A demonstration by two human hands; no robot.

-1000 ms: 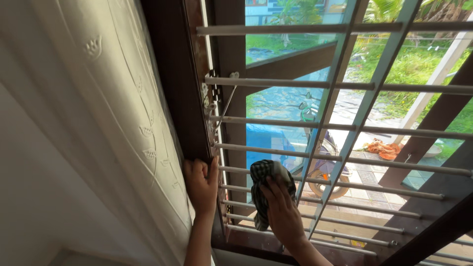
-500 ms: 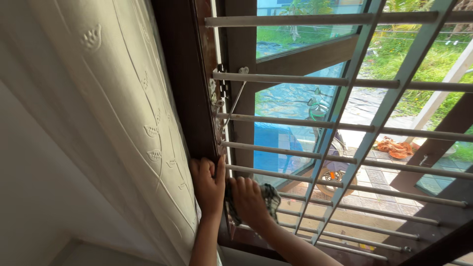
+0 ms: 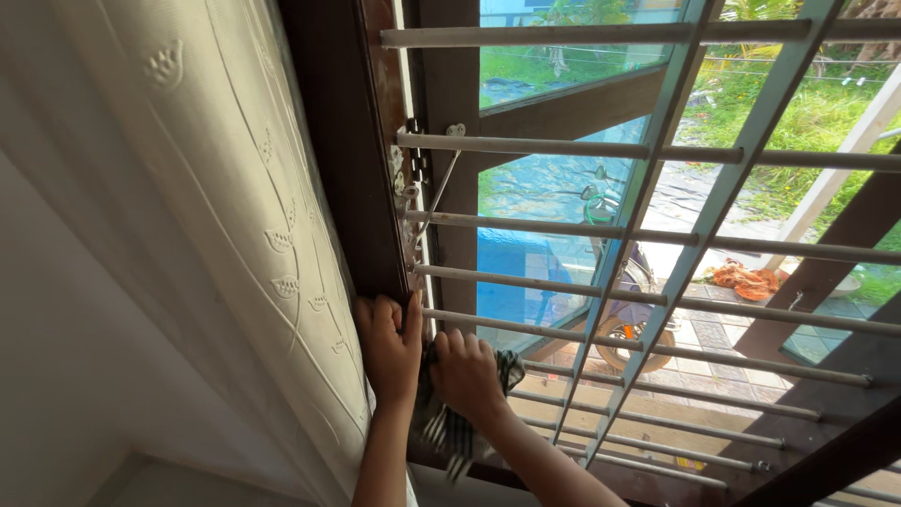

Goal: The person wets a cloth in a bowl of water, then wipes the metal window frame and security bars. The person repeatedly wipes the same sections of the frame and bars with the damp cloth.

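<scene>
Left hand point(image 3: 389, 344) gripping dark wooden window frame point(image 3: 345, 169), fingers curled tight. Right hand point(image 3: 463, 371) clutching checked cloth point(image 3: 449, 424), pressed against frame's lower left corner behind white bars point(image 3: 526, 147).

The lower middle of the frame is crowded. The left hand point(image 3: 389, 345) is closed on the dark window frame point(image 3: 343, 160), and the right hand point(image 3: 465, 374) is pressed beside it with a checked cloth point(image 3: 449, 422). Passage to the right is blocked by white horizontal bars point(image 3: 563, 148), and only narrow slots are left between them. Two slanted bars point(image 3: 648, 178) are crossed over these in the centre right. On the left of the frame, room is closed by a white curtain point(image 3: 206, 216). Near the hinge, a thin metal stay point(image 3: 439, 192) is set in the way.
</scene>
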